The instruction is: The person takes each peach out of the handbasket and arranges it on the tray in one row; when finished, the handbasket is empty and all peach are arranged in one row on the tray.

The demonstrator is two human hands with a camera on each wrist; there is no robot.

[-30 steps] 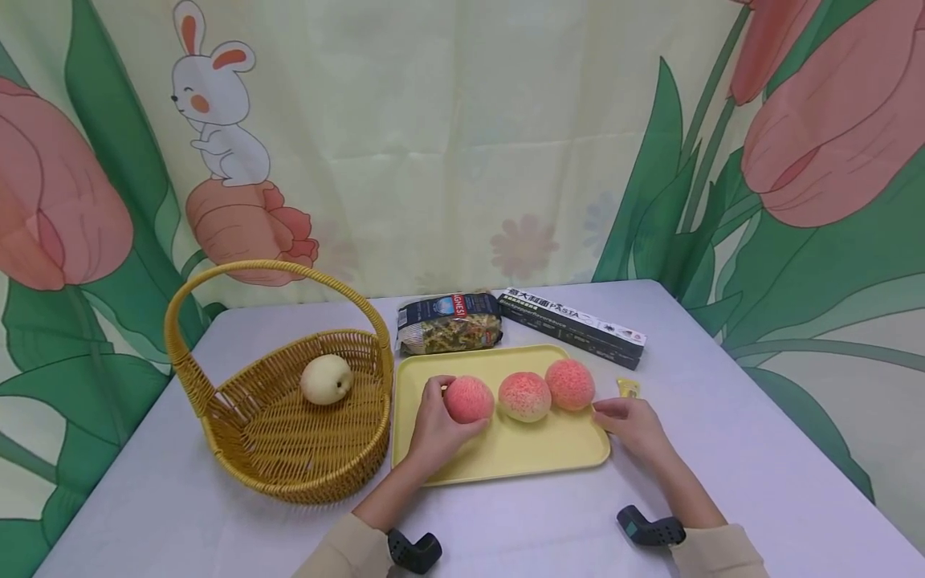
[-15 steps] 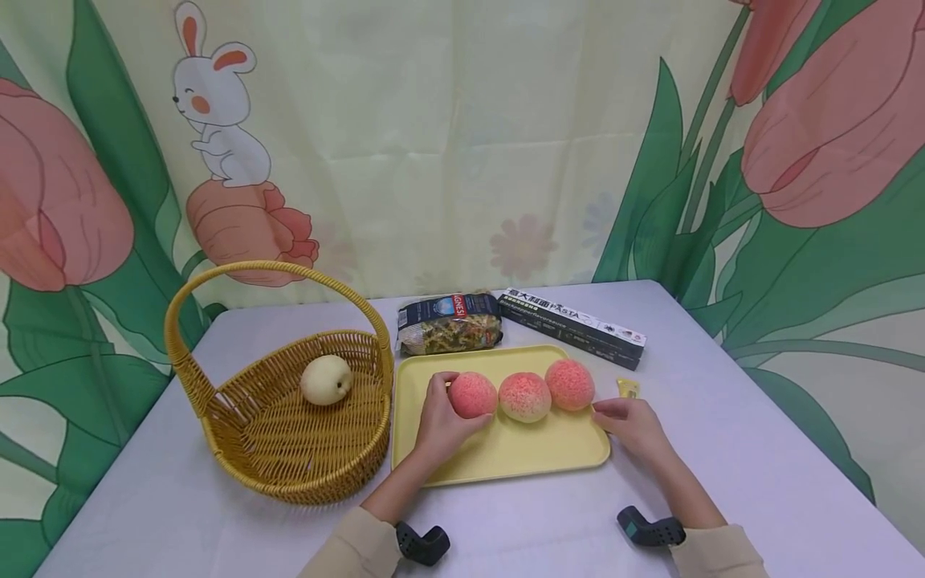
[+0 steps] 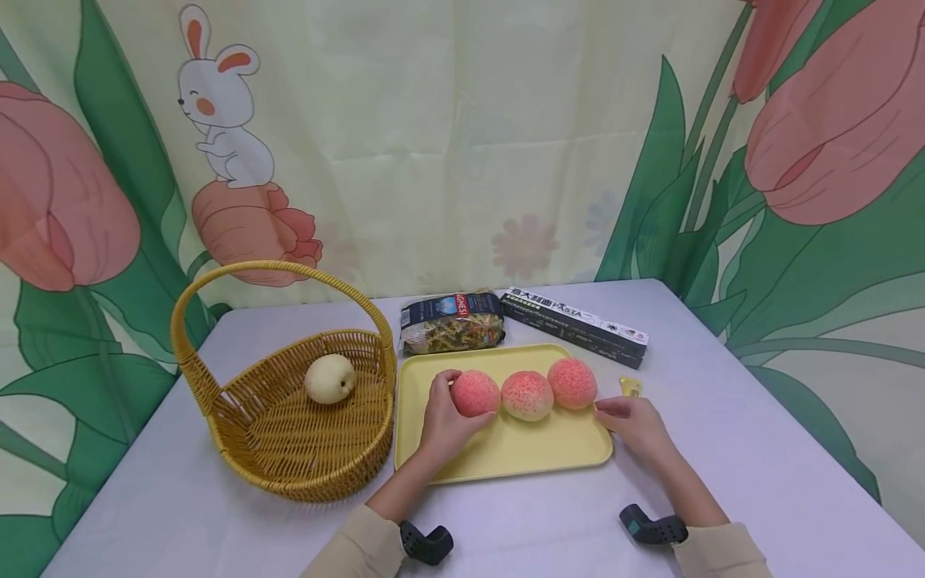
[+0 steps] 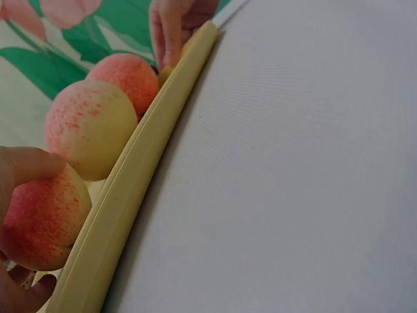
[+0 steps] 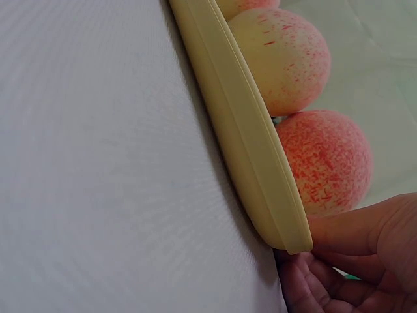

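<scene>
The round pink-speckled peach (image 3: 475, 392) sits at the left end of a row of three on the flat yellow plastic tray (image 3: 506, 457), my left hand (image 3: 442, 417) curled round its near side. My right hand (image 3: 630, 424) lies relaxed, fingers touching the tray's right edge.

Both forearms extend forward from the lower edge of the head view, each in a beige sleeve with a black wrist-mounted unit. The left hand (image 3: 442, 419) is raised, fingers and thumb curled in a grip, thumb on top. The right hand (image 3: 630, 423) lies low and palm down, fingers extended leftward and apparently relaxed; the right wrist view shows the fingertips only in part.
</scene>
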